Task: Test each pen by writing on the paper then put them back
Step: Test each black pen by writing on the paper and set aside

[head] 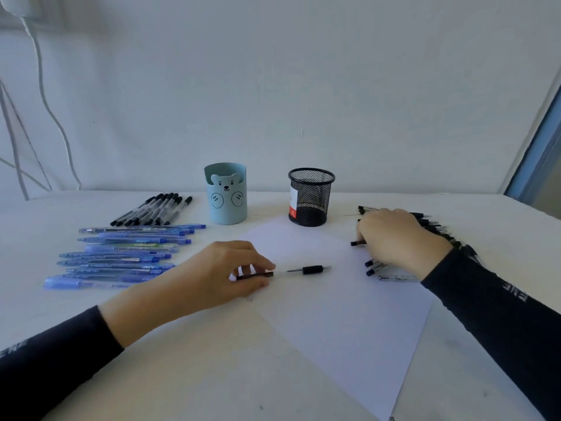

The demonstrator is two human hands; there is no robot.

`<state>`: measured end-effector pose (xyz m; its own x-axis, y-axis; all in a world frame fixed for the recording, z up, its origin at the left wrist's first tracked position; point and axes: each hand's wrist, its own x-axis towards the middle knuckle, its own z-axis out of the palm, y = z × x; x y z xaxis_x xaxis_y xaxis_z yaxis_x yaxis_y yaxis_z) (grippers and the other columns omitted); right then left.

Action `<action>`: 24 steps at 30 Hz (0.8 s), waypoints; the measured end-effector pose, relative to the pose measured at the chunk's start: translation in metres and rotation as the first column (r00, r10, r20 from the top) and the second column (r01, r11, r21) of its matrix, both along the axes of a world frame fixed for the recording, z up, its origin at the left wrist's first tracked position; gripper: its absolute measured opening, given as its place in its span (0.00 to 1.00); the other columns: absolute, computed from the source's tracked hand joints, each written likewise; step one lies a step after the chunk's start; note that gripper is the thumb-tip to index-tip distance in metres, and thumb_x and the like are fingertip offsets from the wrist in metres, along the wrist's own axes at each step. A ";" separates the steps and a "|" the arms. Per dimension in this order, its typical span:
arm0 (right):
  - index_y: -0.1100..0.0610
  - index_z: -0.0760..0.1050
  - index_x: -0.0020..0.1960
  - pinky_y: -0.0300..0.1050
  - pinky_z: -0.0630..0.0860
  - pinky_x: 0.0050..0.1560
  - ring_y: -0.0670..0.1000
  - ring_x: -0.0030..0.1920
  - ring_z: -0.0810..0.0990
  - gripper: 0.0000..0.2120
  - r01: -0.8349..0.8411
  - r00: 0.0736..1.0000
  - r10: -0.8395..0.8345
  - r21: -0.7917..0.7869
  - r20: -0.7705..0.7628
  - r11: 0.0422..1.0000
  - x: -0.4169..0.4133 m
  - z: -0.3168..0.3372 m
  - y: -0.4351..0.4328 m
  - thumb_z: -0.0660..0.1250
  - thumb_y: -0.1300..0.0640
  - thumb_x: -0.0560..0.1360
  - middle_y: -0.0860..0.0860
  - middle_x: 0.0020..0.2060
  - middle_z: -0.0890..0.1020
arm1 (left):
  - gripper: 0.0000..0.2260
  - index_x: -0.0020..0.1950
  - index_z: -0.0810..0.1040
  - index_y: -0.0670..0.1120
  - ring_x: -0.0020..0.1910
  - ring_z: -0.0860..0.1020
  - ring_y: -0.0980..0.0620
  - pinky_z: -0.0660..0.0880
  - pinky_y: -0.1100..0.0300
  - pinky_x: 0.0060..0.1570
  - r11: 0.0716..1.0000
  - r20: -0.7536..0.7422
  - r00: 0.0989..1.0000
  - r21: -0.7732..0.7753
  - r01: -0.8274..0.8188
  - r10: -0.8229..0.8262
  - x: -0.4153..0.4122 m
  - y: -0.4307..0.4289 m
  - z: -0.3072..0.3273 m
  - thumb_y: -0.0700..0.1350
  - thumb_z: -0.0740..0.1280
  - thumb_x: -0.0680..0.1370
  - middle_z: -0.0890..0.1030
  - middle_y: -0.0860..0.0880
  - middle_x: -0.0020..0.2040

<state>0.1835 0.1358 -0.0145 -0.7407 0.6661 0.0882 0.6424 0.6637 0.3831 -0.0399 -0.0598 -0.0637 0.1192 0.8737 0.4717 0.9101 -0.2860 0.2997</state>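
Pen [312, 269] with a black grip lies across the paper [349, 317], its dark end pinched by thumb and fingers of the left hand [224, 268], probably for writing, while the right hand [394, 238] curls its fingers on 1 of the black pens [431, 222] beside the paper.

A pale teal cup [227, 202] bears a drawn bear face; the mesh cup [311, 197] is black with a red-and-white label; blue pens [121, 253], clear black-capped pens [151, 212], white paper [334, 314], dark sleeves [498, 314] with pale lettering
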 end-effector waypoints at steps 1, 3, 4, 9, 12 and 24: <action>0.55 0.77 0.56 0.45 0.66 0.48 0.54 0.53 0.76 0.16 -0.014 1.000 0.014 0.021 -0.015 1.000 0.000 -0.001 0.001 0.59 0.69 0.74 0.51 0.52 0.79 | 0.12 0.56 0.84 0.53 0.41 0.78 0.61 0.72 0.73 0.43 0.999 -0.003 1.000 0.042 0.016 -0.015 0.000 0.000 0.001 0.54 0.67 0.76 0.79 0.61 0.45; 0.54 0.72 0.58 0.46 0.64 0.46 0.55 0.51 0.75 0.12 -0.052 0.996 0.057 0.067 -0.071 0.996 0.000 -0.001 -0.003 0.59 0.65 0.77 0.51 0.50 0.78 | 0.12 0.56 0.84 0.49 0.40 0.78 0.60 0.74 0.69 0.43 0.985 0.006 1.000 0.171 0.024 -0.026 0.001 0.000 0.009 0.51 0.68 0.77 0.80 0.57 0.46; 0.53 0.70 0.59 0.47 0.63 0.44 0.55 0.47 0.73 0.10 -0.071 0.990 0.082 0.098 -0.111 0.993 -0.001 0.000 -0.006 0.59 0.62 0.79 0.50 0.48 0.78 | 0.11 0.55 0.84 0.47 0.39 0.78 0.59 0.75 0.68 0.43 0.968 0.024 1.000 0.251 -0.001 -0.005 0.000 0.000 0.016 0.49 0.69 0.77 0.80 0.55 0.45; 0.53 0.68 0.58 0.47 0.65 0.36 0.56 0.36 0.72 0.08 -0.251 0.901 0.319 0.246 -0.294 0.936 -0.012 0.000 -0.029 0.62 0.55 0.80 0.48 0.38 0.77 | 0.05 0.51 0.84 0.46 0.40 0.80 0.54 0.78 0.62 0.44 0.813 0.319 0.922 0.464 -0.352 0.217 -0.033 -0.003 0.070 0.43 0.73 0.76 0.82 0.50 0.44; 0.51 0.71 0.61 0.48 0.68 0.36 0.57 0.42 0.80 0.11 -0.396 0.795 0.434 0.180 -0.424 0.901 -0.020 -0.005 -0.045 0.61 0.50 0.80 0.50 0.42 0.79 | 0.04 0.48 0.82 0.47 0.37 0.78 0.57 0.76 0.66 0.43 0.708 0.400 0.796 0.380 -0.596 0.455 -0.075 -0.002 0.089 0.46 0.71 0.77 0.82 0.54 0.42; 0.46 0.66 0.53 0.42 0.60 0.44 0.46 0.34 0.72 0.33 -0.364 0.796 0.328 0.032 -0.509 0.931 -0.029 -0.013 -0.067 0.52 0.21 0.63 0.45 0.27 0.73 | 0.07 0.45 0.76 0.38 0.40 0.77 0.42 0.74 0.53 0.39 0.591 -0.342 0.544 0.040 -0.806 0.766 -0.128 0.037 0.027 0.38 0.61 0.80 0.72 0.44 0.41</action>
<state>0.1543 0.0686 -0.0271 -0.7888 0.3911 0.4742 0.4555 0.8899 0.0237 -0.1680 -0.0232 -0.0369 -0.5296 0.7270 0.4370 0.7957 0.6043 -0.0410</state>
